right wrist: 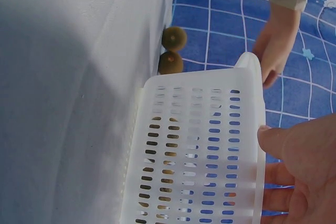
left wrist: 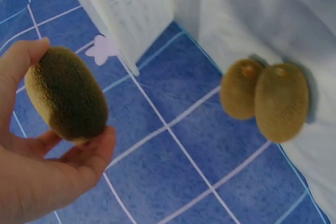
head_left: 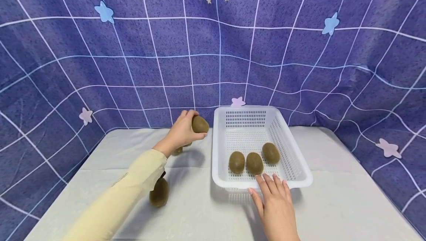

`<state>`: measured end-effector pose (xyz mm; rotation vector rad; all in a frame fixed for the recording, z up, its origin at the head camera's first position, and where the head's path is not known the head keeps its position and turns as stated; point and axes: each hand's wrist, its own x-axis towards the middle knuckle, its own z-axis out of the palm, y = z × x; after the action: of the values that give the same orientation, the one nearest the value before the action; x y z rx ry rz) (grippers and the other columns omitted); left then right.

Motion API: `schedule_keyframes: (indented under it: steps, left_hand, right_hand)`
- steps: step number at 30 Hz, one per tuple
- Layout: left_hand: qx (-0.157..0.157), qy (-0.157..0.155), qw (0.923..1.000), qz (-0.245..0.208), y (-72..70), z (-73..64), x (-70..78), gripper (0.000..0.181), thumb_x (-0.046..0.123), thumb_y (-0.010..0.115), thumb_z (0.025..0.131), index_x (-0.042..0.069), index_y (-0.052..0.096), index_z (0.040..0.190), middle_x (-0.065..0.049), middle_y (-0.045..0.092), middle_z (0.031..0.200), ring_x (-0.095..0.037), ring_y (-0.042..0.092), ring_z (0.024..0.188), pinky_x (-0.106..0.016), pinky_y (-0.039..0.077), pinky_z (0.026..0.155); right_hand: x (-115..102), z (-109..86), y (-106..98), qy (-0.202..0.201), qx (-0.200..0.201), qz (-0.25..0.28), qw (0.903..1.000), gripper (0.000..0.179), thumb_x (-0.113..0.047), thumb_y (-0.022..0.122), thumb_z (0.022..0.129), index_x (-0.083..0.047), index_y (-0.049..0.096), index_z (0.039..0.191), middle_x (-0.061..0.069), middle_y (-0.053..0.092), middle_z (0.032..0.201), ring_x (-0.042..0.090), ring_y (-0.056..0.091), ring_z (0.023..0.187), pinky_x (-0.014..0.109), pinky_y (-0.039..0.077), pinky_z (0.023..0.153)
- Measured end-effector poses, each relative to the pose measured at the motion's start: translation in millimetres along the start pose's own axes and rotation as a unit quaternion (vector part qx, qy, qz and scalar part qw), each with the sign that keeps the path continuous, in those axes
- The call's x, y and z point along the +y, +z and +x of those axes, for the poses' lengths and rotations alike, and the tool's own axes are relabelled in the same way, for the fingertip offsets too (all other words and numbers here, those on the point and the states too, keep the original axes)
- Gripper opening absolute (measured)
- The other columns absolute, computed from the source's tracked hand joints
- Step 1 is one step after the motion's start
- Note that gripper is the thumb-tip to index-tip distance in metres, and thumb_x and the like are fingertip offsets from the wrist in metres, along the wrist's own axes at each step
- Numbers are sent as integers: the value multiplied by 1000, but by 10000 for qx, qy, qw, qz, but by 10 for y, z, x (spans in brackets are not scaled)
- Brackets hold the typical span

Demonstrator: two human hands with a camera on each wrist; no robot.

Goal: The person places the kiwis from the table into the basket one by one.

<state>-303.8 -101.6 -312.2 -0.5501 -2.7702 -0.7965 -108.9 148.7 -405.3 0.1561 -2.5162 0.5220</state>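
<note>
My left hand [head_left: 183, 129] grips a brown kiwi [head_left: 200, 125] between thumb and fingers, above the table just left of a white plastic basket [head_left: 216, 144]. The left wrist view shows that kiwi [left wrist: 68, 95] clearly, the fingertips at its ends. At the basket's near rim, my right hand [head_left: 277, 209] holds on, fingers over the edge and thumb on the outer side. Through the basket's slots in the right wrist view, a bit of fingertip shows. Inside the basket lie three kiwis [head_left: 254, 163], towards its near end.
Two kiwis [left wrist: 281, 103] touch each other on the table behind my left forearm, mostly hidden in the head view. Another kiwi [head_left: 159, 193] lies nearer, beside the left sleeve [head_left: 133, 185]. A white cloth [head_left: 193, 211] covers the table; a blue gridded curtain [head_left: 199, 41] hangs behind.
</note>
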Motion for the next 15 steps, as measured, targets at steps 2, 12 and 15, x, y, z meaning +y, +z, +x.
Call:
schedule_keyframes:
  steps: [2,12,15]
  left_hand:
    - [-105,133,9998,-122,35,43,50,72,28,84,71,5,49,130,-17,49,112,-31,54,98,-44,50,82]
    - [-890,1084,9894,-389,258,324,167,74,26,84,72,9,48,135,-11,52,123,-25,55,104,-39,49,88]
    - [-1047,1459,9828,-419,327,409,175,73,22,84,71,9,48,134,-10,52,124,-24,55,105,-38,49,90]
  right_hand:
    - [-1,2,0,5,-18,-10,10000,44,-31,69,87,-5,63,122,18,61,125,45,48,124,63,30,103]
    - [-12,1,1,-39,93,-22,9999,43,-31,70,86,-5,64,121,18,62,123,45,49,122,63,31,102]
    - [-9,-2,4,-78,161,-20,9998,43,-31,70,86,-5,64,121,18,63,122,44,49,122,63,32,102]
